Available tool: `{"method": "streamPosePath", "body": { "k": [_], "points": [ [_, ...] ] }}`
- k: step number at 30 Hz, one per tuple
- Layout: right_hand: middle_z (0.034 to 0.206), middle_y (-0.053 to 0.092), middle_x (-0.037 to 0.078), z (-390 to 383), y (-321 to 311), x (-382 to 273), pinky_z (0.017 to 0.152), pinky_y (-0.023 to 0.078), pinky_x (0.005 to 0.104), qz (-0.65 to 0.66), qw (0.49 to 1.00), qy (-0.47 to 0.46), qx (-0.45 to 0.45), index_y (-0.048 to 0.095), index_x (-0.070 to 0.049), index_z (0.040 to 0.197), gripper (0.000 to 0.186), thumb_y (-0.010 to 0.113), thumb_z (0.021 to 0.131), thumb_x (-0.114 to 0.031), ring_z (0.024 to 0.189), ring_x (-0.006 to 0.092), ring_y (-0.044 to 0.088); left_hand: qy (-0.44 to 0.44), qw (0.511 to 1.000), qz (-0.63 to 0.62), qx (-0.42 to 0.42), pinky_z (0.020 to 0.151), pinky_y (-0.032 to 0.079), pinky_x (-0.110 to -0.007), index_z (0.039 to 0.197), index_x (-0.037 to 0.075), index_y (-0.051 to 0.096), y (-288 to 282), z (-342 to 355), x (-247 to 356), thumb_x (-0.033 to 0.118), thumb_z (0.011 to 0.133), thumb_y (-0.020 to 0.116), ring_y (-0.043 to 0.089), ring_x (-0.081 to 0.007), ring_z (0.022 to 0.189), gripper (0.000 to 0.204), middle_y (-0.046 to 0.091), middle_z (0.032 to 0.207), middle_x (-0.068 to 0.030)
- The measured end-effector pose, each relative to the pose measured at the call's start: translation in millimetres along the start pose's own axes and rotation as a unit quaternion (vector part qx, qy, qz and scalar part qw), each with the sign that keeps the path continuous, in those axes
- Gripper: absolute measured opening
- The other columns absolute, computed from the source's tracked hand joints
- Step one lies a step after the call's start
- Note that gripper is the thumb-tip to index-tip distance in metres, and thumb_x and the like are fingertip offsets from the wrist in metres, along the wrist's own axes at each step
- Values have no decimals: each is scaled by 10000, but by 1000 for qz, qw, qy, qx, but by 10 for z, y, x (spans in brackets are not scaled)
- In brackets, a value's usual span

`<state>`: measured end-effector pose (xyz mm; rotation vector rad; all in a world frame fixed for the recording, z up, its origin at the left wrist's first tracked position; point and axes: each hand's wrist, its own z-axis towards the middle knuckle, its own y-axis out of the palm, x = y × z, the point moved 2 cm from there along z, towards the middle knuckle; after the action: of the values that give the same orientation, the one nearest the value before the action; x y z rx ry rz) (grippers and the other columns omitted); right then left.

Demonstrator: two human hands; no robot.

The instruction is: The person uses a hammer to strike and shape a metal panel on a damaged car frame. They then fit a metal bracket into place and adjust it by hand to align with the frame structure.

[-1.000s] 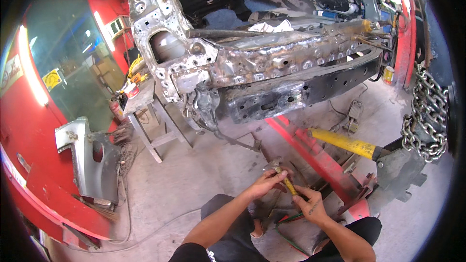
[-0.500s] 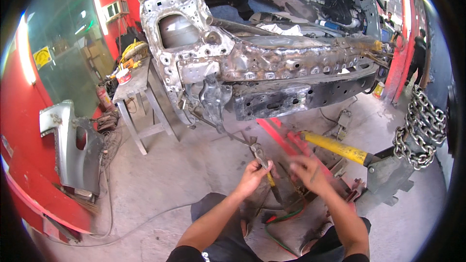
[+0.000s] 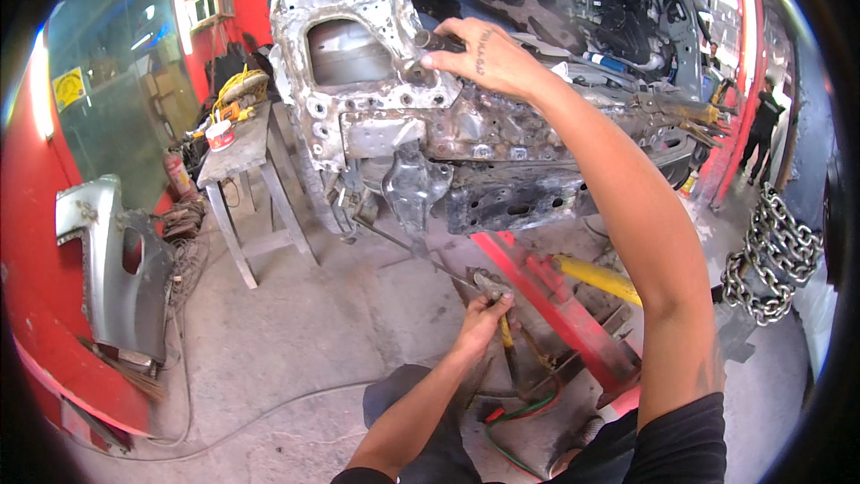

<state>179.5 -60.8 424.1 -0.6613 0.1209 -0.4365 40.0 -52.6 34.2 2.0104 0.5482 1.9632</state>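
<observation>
Bracing step: right hand (image 3: 488,58) grips dark bar (image 3: 439,40) on stripped car frame (image 3: 376,125); left hand (image 3: 484,318) clasps yellow-handled tool (image 3: 504,332); next, steady leverage needed

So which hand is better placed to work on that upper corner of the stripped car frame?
Right. The right hand is already raised against the bare car frame, gripping a dark tool at its upper corner. The left hand is low near the floor, holding a yellow-handled tool beside the red beam.

right hand (image 3: 488,58) raised, arm outstretched | left hand (image 3: 482,323) low (fingers curled)
</observation>
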Motion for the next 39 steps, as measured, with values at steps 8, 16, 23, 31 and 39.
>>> {"method": "streamPosePath", "body": {
  "k": [8, 16, 23, 31, 39],
  "points": [
    [1100, 711, 169, -102, -561, 36, 877, 541, 460, -130, 991, -43, -5, 675, -59, 1134, 431, 641, 856, -387, 1008, 338, 678, -3, 1000, -4, 21, 718, 581, -372, 1014, 24, 620, -48, -82, 21, 230, 1004, 651, 637, -164, 755, 209, 630, 887, -51],
    [825, 672, 44, -957, -1484, 944, 613, 542, 292, 166, 960, 181, 137, 722, -58, 1029, 333, 672, 777, -270, 736, 113, 619, -26, 997, 67, 19, 760, 564, -385, 1082, 12, 580, -335, -219, 87, 255, 1003, 646, 641, -201, 837, 264, 637, 930, -89],
    [948, 700, 189, -1336, -1641, 1304, 858, 531, 419, -23, 955, 234, 180, 693, -22, 1128, 465, 688, 768, -317, 888, 326, 673, -52, 993, 102, 10, 765, 564, -392, 1058, -11, 582, -289, -99, -40, 258, 994, 662, 646, -222, 815, 289, 641, 916, -104],
    [1108, 671, 244, -1480, -1606, 1281, 929, 482, 472, -94, 940, 159, 286, 611, -38, 1220, 418, 650, 881, -280, 1054, 430, 633, 29, 988, 119, -90, 764, 530, -356, 1011, 35, 619, 42, -49, -201, 202, 1010, 623, 657, -194, 802, 167, 664, 880, -69],
    [1074, 694, 243, -3318, -565, -215, 881, 527, 436, 194, 946, 180, -186, 630, -21, 1238, 434, 646, 941, -336, 1010, 387, 677, 155, 984, 69, -51, 691, 527, -334, 996, 31, 620, 285, -266, 267, 163, 1004, 633, 644, -179, 743, 133, 651, 820, -60]
  ]
}}
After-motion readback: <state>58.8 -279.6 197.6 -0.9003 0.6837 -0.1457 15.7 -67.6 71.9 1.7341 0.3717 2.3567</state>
